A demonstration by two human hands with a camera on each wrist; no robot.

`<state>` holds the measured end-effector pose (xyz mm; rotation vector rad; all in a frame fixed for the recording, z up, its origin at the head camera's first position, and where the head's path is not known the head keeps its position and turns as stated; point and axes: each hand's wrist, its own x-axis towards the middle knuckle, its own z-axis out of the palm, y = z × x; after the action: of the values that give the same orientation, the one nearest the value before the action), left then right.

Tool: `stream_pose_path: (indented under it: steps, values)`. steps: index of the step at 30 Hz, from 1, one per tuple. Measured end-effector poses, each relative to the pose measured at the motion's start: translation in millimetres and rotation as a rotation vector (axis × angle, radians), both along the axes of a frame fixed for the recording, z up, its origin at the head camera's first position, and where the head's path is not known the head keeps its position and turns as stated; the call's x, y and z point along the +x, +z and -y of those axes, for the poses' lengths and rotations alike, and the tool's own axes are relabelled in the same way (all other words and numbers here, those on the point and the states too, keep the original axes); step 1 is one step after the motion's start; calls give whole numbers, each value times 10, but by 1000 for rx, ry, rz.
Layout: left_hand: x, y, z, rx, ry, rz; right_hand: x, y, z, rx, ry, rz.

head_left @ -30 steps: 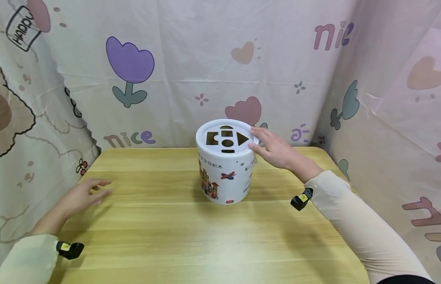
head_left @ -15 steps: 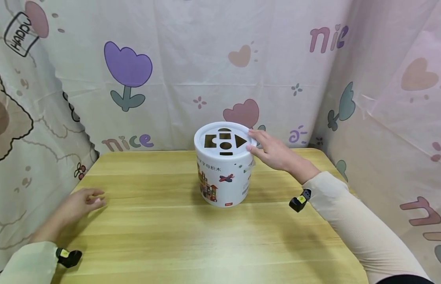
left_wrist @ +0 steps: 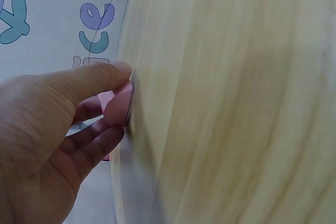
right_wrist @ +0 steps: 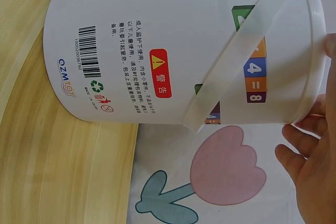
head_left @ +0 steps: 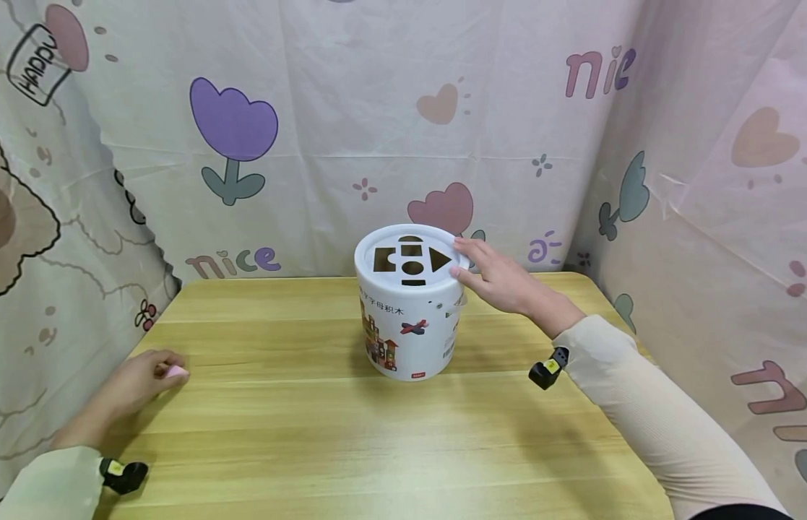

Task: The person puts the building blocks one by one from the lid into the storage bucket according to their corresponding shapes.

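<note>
At the table's left side my left hand (head_left: 139,379) pinches a small pink block (head_left: 175,371) between thumb and fingers, low at the tabletop. In the left wrist view the pink block (left_wrist: 118,106) shows a curved face; the fingers hide part of it. A white toy-block bucket (head_left: 412,328) stands upright at mid-table. Its white lid (head_left: 367,253) is on and has several shaped holes, among them a triangle and a circle. My right hand (head_left: 501,278) rests on the right rim of the lid, fingers extended and holding nothing.
The bucket's pale strap handle (right_wrist: 236,51) hangs down its side in the right wrist view. A light wooden table (head_left: 279,433) lies beneath everything. Printed curtains (head_left: 351,87) stand close behind it and along both sides.
My left hand has moved slightly left and down to the tabletop, its fingers closing on the pink block. My right hand stays on the bucket lid. The head view has shifted a little.
</note>
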<state>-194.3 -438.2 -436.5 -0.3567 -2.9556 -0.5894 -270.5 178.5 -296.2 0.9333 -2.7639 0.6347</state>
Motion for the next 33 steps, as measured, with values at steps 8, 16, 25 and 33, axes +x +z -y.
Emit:
stream_pose_path:
  steps: [8,16,25,33]
  values:
    - [49,68,-71,7,39,26,-7,-7,0,2,6,-6]
    - [-2,69,-144,-64,46,-30,-8,-5,-1,1,6,-2]
    - [-47,48,-203,-100,0,-123,-10,-10,0,-1,11,-11]
    - [-124,228,-333,-64,-16,-60,-19,-11,-6,-2,12,-8]
